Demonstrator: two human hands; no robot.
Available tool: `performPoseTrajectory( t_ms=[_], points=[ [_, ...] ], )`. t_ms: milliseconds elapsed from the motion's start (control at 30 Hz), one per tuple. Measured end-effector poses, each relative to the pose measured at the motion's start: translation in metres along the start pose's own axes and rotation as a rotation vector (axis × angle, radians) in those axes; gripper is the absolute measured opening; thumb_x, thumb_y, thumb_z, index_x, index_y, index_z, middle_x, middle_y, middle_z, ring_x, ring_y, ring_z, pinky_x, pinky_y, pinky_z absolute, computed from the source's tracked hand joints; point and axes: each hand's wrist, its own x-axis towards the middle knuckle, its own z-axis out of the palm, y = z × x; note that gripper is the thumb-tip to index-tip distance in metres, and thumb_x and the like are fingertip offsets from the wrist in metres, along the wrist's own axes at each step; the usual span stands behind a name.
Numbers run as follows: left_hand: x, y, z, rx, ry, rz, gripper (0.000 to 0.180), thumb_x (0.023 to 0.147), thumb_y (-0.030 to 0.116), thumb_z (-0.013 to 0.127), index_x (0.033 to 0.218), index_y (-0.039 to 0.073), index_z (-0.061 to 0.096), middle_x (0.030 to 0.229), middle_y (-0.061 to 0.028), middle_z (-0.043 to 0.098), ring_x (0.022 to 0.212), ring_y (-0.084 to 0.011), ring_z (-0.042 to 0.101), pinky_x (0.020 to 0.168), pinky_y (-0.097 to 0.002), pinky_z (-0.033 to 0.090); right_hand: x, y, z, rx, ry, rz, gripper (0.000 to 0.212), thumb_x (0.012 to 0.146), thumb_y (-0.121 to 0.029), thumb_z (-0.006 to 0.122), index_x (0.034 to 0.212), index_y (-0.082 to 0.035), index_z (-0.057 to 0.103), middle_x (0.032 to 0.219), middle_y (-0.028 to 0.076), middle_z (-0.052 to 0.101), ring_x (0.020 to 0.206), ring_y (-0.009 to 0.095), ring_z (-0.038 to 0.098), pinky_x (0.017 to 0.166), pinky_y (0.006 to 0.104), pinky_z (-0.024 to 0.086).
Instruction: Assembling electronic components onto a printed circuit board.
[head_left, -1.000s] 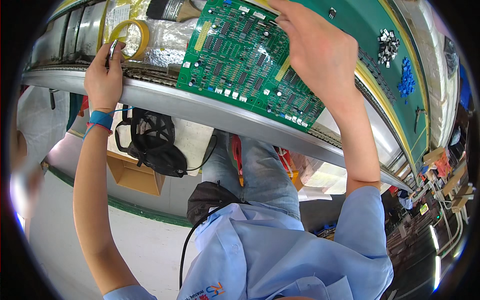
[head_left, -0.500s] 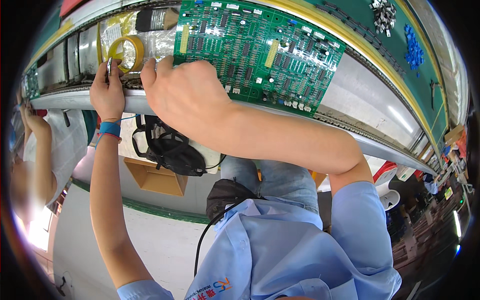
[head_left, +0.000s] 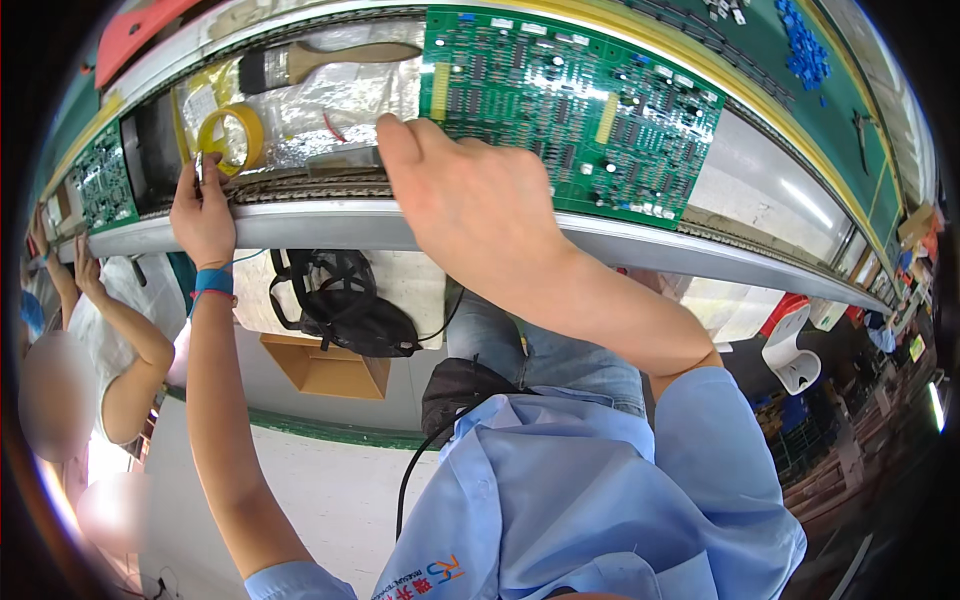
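Note:
My left hand [head_left: 203, 222] is closed in a pinch on a small silver metal tool [head_left: 199, 170], beside a roll of yellow tape [head_left: 254, 135]. I cannot tell the tool's exact kind. My right hand [head_left: 480, 205], back upward and fingers curled, lies over the near left corner of a large green circuit board [head_left: 565, 110] filled with small components. Its fingertips are mostly hidden, so what they hold does not show. A thin greyish strip [head_left: 342, 159] ends at these fingers; whether it is held is unclear.
A flat brush [head_left: 350, 58] lies on clear plastic behind the tape. Another green board [head_left: 104, 180] sits farther left on the chain rails, near a co-worker's hands [head_left: 88, 272]. Blue parts [head_left: 803, 45] lie at the far right. Below the metal rail [head_left: 320, 228] hangs a black bag [head_left: 350, 305].
The large board has shifted right, and my right hand has moved right with it; the brush handle now shows. The left board has also come rightward. My left hand stays by the tape.

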Motion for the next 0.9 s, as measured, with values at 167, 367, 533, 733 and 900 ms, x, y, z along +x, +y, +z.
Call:
performPoseTrajectory(
  t_ms=[167,367,533,733,900],
  points=[
    [0.0,-0.003,0.001,-0.005,-0.007,0.009,0.026,0.094,0.026,0.053,0.102,0.005,0.066,0.071,-0.0022,0.061,0.065,-0.0083,0.055,0.062,-0.0236,0.043,-0.034,0.026,-0.013,0.049,-0.03,0.154,0.041,0.071,0.001,0.054,0.111,-0.004,0.051,0.091,0.005,0.062,0.059,0.02,0.062,0.047,0.0303,0.048],
    [0.0,-0.009,0.002,-0.009,-0.021,0.054,0.028,0.096,0.027,0.051,0.1,0.004,0.066,0.071,-0.0003,0.059,0.067,-0.0081,0.054,0.063,-0.0236,0.042,-0.062,0.05,-0.028,0.106,0.041,0.282,0.044,0.071,0.005,0.053,0.113,-0.006,0.053,0.101,0.007,0.063,0.063,0.023,0.063,0.049,0.0312,0.049],
    [0.005,-0.018,0.002,-0.077,-0.026,0.038,0.026,0.095,0.025,0.051,0.098,0.003,0.066,0.071,0.0009,0.057,0.067,-0.0067,0.05,0.063,-0.0224,0.041,-0.084,0.052,-0.014,0.254,0.174,0.19,0.04,0.072,0.003,0.056,0.11,-0.006,0.056,0.105,0.007,0.061,0.069,0.022,0.064,0.051,0.0303,0.05],
    [0.009,-0.016,0.002,-0.04,-0.052,0.05,0.027,0.095,0.025,0.051,0.098,0.002,0.064,0.07,0.0001,0.056,0.066,-0.0075,0.049,0.062,-0.0231,0.04,-0.115,0.052,-0.012,0.371,0.126,0.157,0.037,0.072,-0.001,0.061,0.108,-0.007,0.059,0.098,0.005,0.06,0.072,0.02,0.064,0.054,0.0289,0.05],
    [0.007,-0.012,0.001,-0.013,-0.056,0.075,0.027,0.095,0.023,0.05,0.099,-0.001,0.063,0.073,-0.0004,0.057,0.067,-0.008,0.049,0.062,-0.0234,0.04,-0.128,0.068,-0.024,0.409,0.183,0.197,0.031,0.074,-0.004,0.064,0.105,-0.007,0.06,0.093,0.005,0.061,0.069,0.021,0.063,0.053,0.0295,0.049]
  ],
)
